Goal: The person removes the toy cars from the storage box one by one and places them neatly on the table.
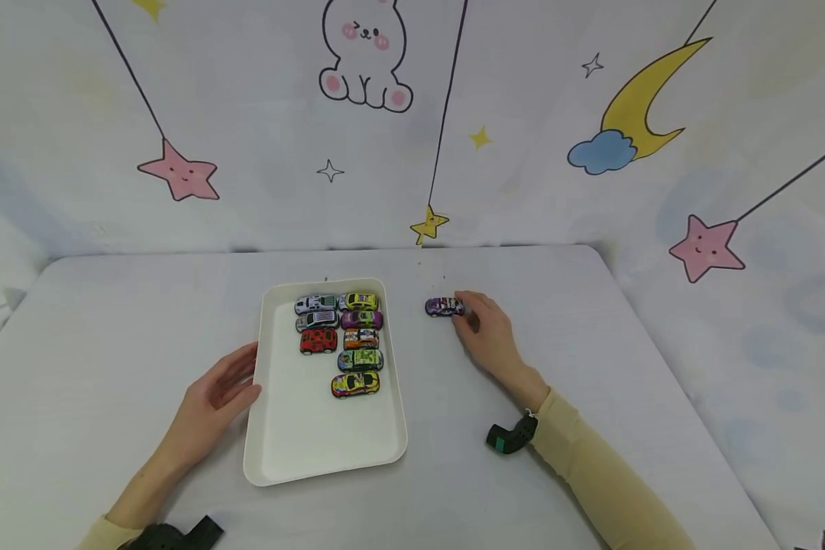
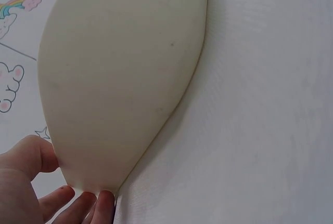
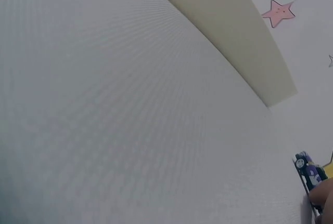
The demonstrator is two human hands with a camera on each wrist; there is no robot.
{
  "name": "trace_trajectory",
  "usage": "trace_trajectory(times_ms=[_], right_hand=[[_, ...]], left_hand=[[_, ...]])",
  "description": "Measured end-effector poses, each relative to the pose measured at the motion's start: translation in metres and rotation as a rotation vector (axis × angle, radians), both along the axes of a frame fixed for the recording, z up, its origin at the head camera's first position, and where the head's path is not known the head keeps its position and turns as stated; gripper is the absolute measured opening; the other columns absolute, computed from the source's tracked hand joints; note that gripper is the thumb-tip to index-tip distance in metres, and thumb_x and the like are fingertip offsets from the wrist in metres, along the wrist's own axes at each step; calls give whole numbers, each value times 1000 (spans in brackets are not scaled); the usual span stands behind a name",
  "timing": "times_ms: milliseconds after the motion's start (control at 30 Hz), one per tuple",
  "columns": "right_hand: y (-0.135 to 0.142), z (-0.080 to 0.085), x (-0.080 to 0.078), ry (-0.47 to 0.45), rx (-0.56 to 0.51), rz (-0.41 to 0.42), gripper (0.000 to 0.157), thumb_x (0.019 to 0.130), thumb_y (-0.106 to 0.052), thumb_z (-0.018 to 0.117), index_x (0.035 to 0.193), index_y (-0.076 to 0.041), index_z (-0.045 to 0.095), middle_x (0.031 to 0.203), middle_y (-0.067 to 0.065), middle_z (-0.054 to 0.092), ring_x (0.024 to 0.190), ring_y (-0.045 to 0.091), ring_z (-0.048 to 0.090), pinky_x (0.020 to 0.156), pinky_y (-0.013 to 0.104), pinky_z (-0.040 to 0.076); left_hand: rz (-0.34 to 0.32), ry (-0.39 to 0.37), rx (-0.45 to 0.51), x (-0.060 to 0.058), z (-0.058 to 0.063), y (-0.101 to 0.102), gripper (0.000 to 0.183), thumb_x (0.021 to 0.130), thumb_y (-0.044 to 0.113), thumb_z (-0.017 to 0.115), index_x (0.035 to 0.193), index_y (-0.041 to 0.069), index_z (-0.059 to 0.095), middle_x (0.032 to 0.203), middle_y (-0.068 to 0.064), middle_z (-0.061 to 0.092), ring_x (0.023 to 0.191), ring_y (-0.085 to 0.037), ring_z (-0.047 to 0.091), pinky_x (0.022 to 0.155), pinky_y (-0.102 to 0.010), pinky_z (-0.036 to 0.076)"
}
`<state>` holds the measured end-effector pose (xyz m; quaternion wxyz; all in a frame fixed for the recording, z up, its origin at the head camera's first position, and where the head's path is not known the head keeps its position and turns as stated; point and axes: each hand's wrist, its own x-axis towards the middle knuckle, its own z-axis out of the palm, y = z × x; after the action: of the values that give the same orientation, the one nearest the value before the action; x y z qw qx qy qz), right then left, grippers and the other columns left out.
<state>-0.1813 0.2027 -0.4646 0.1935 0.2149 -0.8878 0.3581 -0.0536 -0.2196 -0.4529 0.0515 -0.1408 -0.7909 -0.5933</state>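
Note:
In the head view my right hand (image 1: 488, 328) pinches the near end of a purple patterned toy car (image 1: 444, 306) to the right of the tray. The right wrist view catches part of that car and fingertips (image 3: 322, 193) at its lower right edge. My left hand (image 1: 209, 405) rests against the left side of a white rectangular tray (image 1: 296, 435), thumb at the rim and fingers along the outer wall. Several toy cars stand inside, including a red one (image 1: 318, 341) in the left column and a yellow one (image 1: 355, 384) lowest in the right column.
A white cloth covers the table (image 1: 103, 367), with a printed backdrop (image 1: 268, 191) rising behind it. Black wrist cameras sit on both arms, the right one (image 1: 512, 434) above the table beside the sleeve. The tray's raised rim runs all round the cars.

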Motion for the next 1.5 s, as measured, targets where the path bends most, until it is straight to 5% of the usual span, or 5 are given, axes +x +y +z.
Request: trace_trajectory(times_ms=[300, 467, 1000, 1300, 1500], right_hand=[[-7, 5, 2, 127, -78, -35, 41, 88, -2, 71, 129, -1, 63, 130, 13, 58, 80, 23, 58, 67, 31, 48], [-21, 9, 13, 180, -120, 14, 39, 86, -1, 73, 124, -2, 66, 125, 11, 63, 82, 26, 57, 69, 30, 47], [-64, 14, 60, -35, -181, 206, 35, 91, -11, 73, 124, -8, 66, 124, 3, 65, 88, 16, 59, 75, 31, 53], [-77, 11, 74, -114, -221, 353, 37, 91, -14, 74, 126, -6, 64, 120, 8, 66, 83, 17, 60, 72, 34, 55], [-86, 11, 83, -151, -192, 406, 40, 90, -18, 76, 126, -10, 64, 122, 5, 65, 86, 15, 57, 69, 24, 52]], left_hand=[[8, 4, -1, 1, 0, 0, 57, 95, -6, 61, 148, -3, 42, 148, -5, 51, 127, 5, 52, 96, -10, 49], [2, 0, 1, 1, -1, 0, 57, 95, -6, 61, 148, -3, 41, 148, -3, 50, 127, 5, 52, 97, -10, 49], [1, 0, 7, 1, -4, -1, 57, 95, -6, 61, 148, -4, 41, 147, 2, 52, 127, 4, 52, 97, -10, 49], [35, -20, -42, 0, -3, 0, 56, 95, -4, 62, 148, -1, 43, 146, -25, 49, 125, 8, 52, 96, -10, 50], [40, -16, -38, 1, -3, 0, 56, 94, -6, 62, 147, -2, 43, 147, -15, 52, 126, 6, 52, 96, -10, 50]])
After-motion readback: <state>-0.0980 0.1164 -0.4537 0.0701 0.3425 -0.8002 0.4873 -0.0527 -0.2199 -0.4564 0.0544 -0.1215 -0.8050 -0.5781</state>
